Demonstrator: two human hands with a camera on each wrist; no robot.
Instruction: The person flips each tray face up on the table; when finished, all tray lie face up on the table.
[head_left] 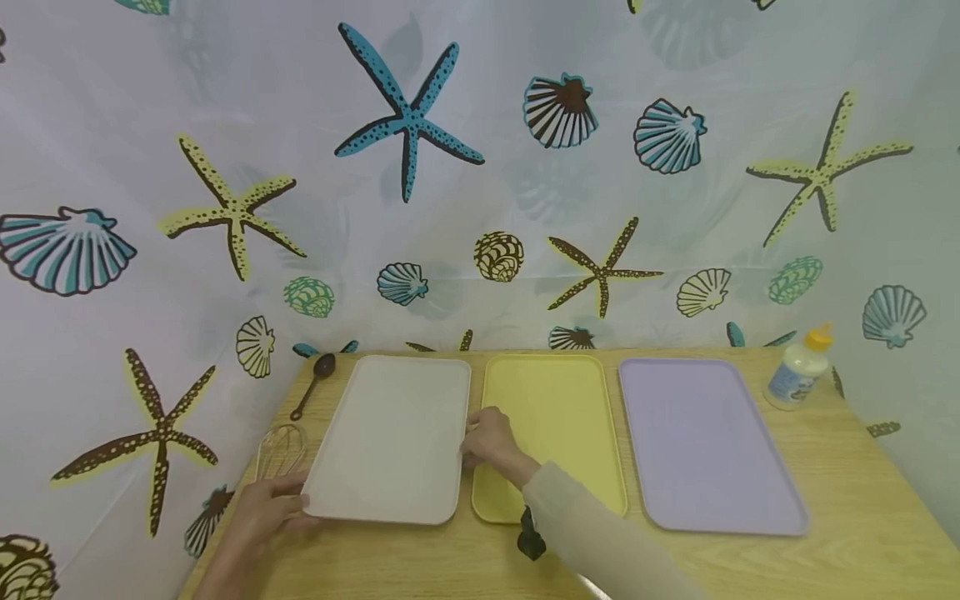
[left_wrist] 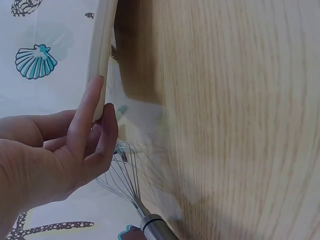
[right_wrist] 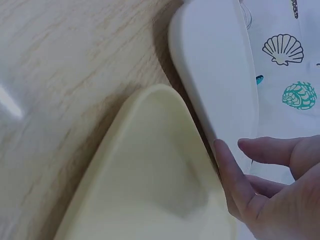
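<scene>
A white rectangular tray (head_left: 393, 433) is held at its sides by both hands. At its near left corner, my left hand (head_left: 264, 510) pinches the rim; in the left wrist view, fingers and thumb close around the tray's edge (left_wrist: 102, 55), which stands above the wooden surface. My right hand (head_left: 491, 442) is at the tray's right edge, its thumb over the top and a finger against the side in the right wrist view. Directly right of the white tray lies a yellow tray (head_left: 558, 417), beneath the right wrist. A lilac tray (head_left: 705, 442) lies farther right.
A wire whisk (head_left: 281, 450) lies beside the left hand, with a dark spoon (head_left: 311, 387) behind it. A white glue bottle with an orange cap (head_left: 798, 371) stands at the back right. A patterned curtain (head_left: 450, 208) hangs around the wooden table (head_left: 420, 562).
</scene>
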